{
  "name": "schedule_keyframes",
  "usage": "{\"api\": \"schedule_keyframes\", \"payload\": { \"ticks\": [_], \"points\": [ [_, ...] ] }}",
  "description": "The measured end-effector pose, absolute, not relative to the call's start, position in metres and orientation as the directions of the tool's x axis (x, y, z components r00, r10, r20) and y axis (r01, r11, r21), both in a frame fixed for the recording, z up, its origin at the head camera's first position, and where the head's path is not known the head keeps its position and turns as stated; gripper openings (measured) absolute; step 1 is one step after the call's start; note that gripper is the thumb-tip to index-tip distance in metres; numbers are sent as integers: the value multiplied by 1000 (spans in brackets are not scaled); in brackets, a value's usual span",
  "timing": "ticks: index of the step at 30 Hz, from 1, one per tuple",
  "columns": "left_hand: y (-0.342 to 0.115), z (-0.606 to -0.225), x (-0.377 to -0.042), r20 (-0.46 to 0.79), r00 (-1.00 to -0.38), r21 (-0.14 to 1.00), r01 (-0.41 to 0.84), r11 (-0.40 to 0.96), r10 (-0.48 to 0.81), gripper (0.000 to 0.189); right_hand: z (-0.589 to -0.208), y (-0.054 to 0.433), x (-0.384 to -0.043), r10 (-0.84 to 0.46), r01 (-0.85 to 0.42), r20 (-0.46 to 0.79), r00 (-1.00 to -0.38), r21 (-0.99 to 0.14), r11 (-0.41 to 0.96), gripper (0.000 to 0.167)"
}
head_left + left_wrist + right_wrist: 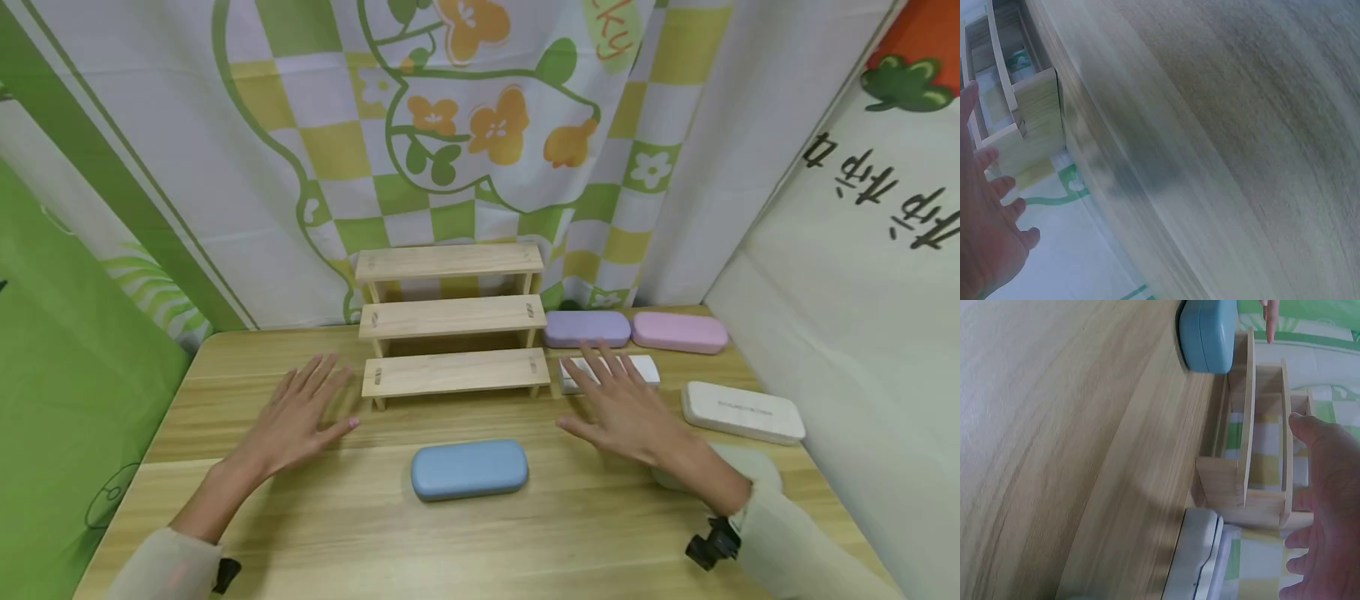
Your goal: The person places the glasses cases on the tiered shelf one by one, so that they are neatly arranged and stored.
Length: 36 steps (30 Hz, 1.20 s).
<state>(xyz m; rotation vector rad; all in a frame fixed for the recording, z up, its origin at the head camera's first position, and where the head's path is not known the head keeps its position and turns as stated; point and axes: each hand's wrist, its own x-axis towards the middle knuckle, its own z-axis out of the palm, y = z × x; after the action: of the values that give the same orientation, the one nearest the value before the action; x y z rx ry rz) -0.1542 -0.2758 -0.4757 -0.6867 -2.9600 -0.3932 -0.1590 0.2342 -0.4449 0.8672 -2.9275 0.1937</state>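
Note:
A blue glasses case lies on the wooden table in front of a three-step wooden rack. My left hand hovers flat, fingers spread, left of the rack's lowest step, holding nothing. My right hand is also spread flat, to the right of the rack, its fingers over a white case. In the right wrist view the blue case, the rack and the white case show beside my right hand. The left wrist view shows my left hand and the rack's end.
A purple case and a pink case lie at the back right. Another white case sits near the right edge, and a pale case is partly hidden behind my right forearm. Patterned cloth walls enclose the table.

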Motion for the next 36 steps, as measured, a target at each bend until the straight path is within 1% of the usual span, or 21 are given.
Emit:
{"api": "schedule_keyframes", "payload": {
  "ticks": [7, 12, 17, 23, 30, 36],
  "points": [
    [-274, -480, -159, 150, -881, 240, 472, 848, 448, 83, -445, 224, -152, -585, -605, 170, -793, -112, 788, 91],
    [-273, -483, -161, 140, -878, 261, 479, 838, 459, 83, -445, 215, -147, -615, -636, 181, -767, -93, 766, 91],
    [-272, -487, -163, 137, -872, 284, 489, 825, 470, 81, -446, 206, -144, -640, -662, 179, -747, -125, 739, 89],
    [-269, -492, -167, 175, -847, 283, 531, 799, 501, 79, -446, 195, -139, -674, -702, 197, -712, -169, 692, 88],
    [-266, -496, -173, 220, -825, 278, 564, 778, 520, 74, -453, 185, -139, -735, -761, 202, -648, -205, 615, 89],
    [-262, -499, -177, 293, -783, 273, 619, 737, 549, 69, -463, 181, -142, -765, -784, 189, -616, -246, 570, 90]
  ]
}}
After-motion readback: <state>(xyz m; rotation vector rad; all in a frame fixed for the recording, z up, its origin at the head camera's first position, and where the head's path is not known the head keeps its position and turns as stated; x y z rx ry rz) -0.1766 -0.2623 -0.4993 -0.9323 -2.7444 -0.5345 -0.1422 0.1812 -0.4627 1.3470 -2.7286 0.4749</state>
